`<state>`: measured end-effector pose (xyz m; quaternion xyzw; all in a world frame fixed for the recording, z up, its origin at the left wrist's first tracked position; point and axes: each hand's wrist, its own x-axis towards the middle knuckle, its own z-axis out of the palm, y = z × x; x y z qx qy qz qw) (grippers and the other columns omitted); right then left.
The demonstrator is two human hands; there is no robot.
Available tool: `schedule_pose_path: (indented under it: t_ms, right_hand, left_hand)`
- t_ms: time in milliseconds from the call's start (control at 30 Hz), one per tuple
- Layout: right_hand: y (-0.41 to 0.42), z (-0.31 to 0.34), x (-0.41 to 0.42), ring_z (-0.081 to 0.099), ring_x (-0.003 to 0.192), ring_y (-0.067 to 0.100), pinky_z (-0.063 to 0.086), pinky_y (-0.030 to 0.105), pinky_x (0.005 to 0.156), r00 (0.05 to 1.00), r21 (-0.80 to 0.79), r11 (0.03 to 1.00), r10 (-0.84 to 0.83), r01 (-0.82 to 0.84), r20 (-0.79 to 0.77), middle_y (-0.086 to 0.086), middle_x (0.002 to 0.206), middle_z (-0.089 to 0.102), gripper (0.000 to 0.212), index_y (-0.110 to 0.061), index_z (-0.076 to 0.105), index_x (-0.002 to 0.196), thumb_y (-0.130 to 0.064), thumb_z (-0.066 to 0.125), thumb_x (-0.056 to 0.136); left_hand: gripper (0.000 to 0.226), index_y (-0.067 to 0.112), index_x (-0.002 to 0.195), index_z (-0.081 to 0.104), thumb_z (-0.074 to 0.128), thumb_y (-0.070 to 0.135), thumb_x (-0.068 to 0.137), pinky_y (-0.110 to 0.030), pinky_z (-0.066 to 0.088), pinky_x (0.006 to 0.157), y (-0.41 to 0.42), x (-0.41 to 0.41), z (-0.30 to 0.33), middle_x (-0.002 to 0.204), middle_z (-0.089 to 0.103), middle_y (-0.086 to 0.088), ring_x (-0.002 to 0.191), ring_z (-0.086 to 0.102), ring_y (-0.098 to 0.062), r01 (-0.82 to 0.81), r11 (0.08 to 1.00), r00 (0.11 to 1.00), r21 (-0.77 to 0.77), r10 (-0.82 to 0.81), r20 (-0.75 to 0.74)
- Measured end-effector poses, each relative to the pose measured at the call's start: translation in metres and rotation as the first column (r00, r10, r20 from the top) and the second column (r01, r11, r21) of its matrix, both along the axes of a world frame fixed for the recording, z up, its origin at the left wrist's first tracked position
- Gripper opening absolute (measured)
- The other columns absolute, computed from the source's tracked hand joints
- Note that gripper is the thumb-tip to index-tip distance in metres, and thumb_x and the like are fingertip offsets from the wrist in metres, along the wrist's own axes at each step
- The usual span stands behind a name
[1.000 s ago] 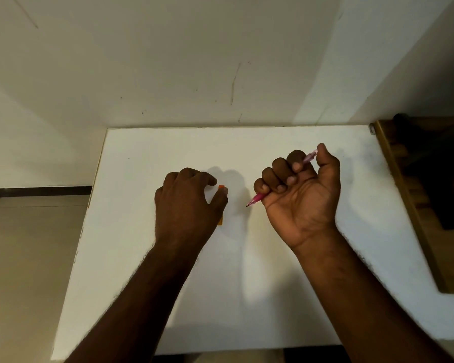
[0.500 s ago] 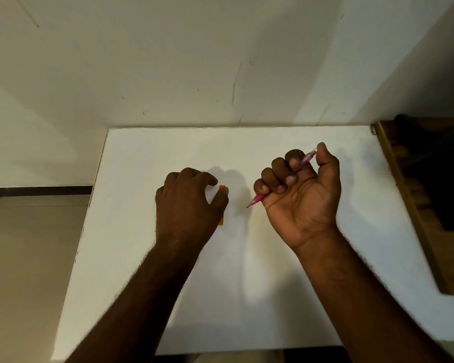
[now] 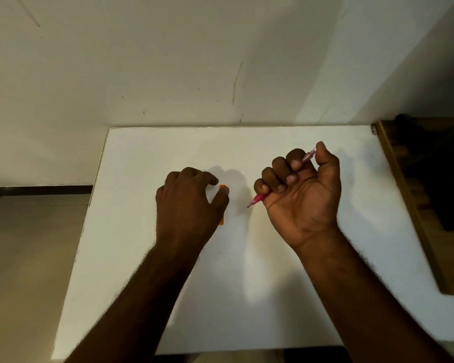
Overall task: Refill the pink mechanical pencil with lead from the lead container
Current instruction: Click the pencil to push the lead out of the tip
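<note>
Left hand (image 3: 189,200) is curled over the orange lead container (image 3: 222,186) on the white table (image 3: 247,297), pinched at its top. Right hand (image 3: 299,195) is fisted around the pink mechanical pencil (image 3: 257,199), tip toward the container, thumb on cap. Thin lead could snap or spill if tipped hastily.

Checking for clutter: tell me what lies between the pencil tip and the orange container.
Nothing: in the head view only bare white table, shadowed, separates the pencil tip from the container under the left hand.
</note>
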<state>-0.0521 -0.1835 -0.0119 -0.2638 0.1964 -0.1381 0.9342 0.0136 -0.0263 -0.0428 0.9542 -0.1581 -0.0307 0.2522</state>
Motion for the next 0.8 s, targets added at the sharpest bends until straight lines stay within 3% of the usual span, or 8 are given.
schedule_pose_path:
  t_ms: [133,267,400,467,533,667,733,800]
  right_hand:
    - [0.002,0.002,0.002,0.021,0.058,0.019,0.028,0.034,0.058,1.000,-0.139,0.990,0.010,-0.008,0.010,0.000,0.055,0.035,0.049,-0.013,0.049,0.064,-0.045,0.035,0.099]
    - [0.007,0.003,0.002,0.029,0.055,0.018,0.026,0.037,0.058,0.999,-0.403,0.914,0.042,-0.051,-0.029,0.002,0.055,0.039,0.045,-0.017,0.056,0.059,-0.040,0.039,0.093]
    - [0.017,0.005,-0.003,0.039,0.061,0.013,0.035,0.026,0.063,0.993,-0.806,0.580,0.089,-0.119,-0.083,0.001,0.062,0.045,0.041,-0.007,0.050,0.064,-0.040,0.044,0.088]
    - [0.023,0.005,-0.003,0.044,0.062,0.011,0.037,0.025,0.064,0.988,-0.879,0.455,0.116,-0.147,-0.105,0.000,0.063,0.047,0.036,-0.010,0.050,0.064,-0.036,0.046,0.088]
    - [0.026,0.004,-0.004,0.048,0.064,0.016,0.041,0.033,0.064,0.981,-0.902,0.393,0.138,-0.179,-0.134,0.001,0.063,0.049,0.032,-0.016,0.052,0.066,-0.038,0.049,0.089]
    - [0.029,0.002,-0.003,0.048,0.065,0.012,0.042,0.031,0.066,0.978,-0.890,0.412,0.146,-0.196,-0.148,0.001,0.064,0.049,0.035,-0.015,0.051,0.066,-0.038,0.047,0.092]
    - [0.027,0.001,-0.002,0.043,0.062,0.008,0.039,0.022,0.064,0.983,-0.863,0.471,0.123,-0.180,-0.138,0.006,0.064,0.045,0.038,-0.006,0.047,0.065,-0.032,0.046,0.092]
    - [0.023,0.002,-0.001,0.039,0.061,0.010,0.037,0.022,0.064,0.987,-0.811,0.563,0.095,-0.159,-0.127,0.009,0.065,0.043,0.043,0.000,0.046,0.066,-0.035,0.045,0.091]
  left_hand:
    - [0.034,0.029,0.109,0.071,0.061,0.053,0.088,-0.039,0.042,0.093,0.000,0.000,0.001,0.115,0.067,0.009,0.114,0.054,-0.020,0.003,1.000,1.000,0.000,-0.003,-0.002]
    - [0.034,0.028,0.109,0.072,0.061,0.052,0.088,-0.039,0.043,0.093,-0.001,0.000,0.001,0.115,0.067,0.008,0.114,0.055,-0.020,0.003,1.000,1.000,-0.001,-0.003,0.004]
    - [0.034,0.029,0.110,0.071,0.061,0.053,0.088,-0.039,0.043,0.093,-0.001,0.000,0.000,0.117,0.067,0.009,0.114,0.054,-0.020,0.006,1.000,1.000,-0.002,-0.006,0.004]
    - [0.034,0.030,0.110,0.070,0.060,0.054,0.088,-0.039,0.043,0.092,-0.001,0.000,-0.001,0.117,0.067,0.009,0.114,0.054,-0.020,0.013,1.000,1.000,0.007,-0.013,0.000]
    - [0.033,0.029,0.108,0.070,0.060,0.054,0.088,-0.039,0.044,0.091,0.000,0.001,-0.001,0.115,0.067,0.008,0.112,0.054,-0.021,0.021,1.000,1.000,0.015,-0.021,-0.002]
    - [0.033,0.028,0.108,0.070,0.061,0.052,0.088,-0.040,0.045,0.091,0.000,0.001,0.000,0.116,0.067,0.007,0.111,0.055,-0.021,0.022,1.000,1.000,0.019,-0.022,0.000]
    - [0.033,0.029,0.110,0.071,0.061,0.053,0.088,-0.040,0.045,0.092,0.000,0.001,0.000,0.116,0.067,0.008,0.113,0.055,-0.021,0.018,1.000,1.000,0.015,-0.018,0.001]
    - [0.033,0.030,0.110,0.071,0.061,0.053,0.088,-0.039,0.044,0.093,-0.001,0.001,0.000,0.116,0.067,0.009,0.113,0.054,-0.020,0.010,1.000,1.000,0.016,-0.010,0.001]
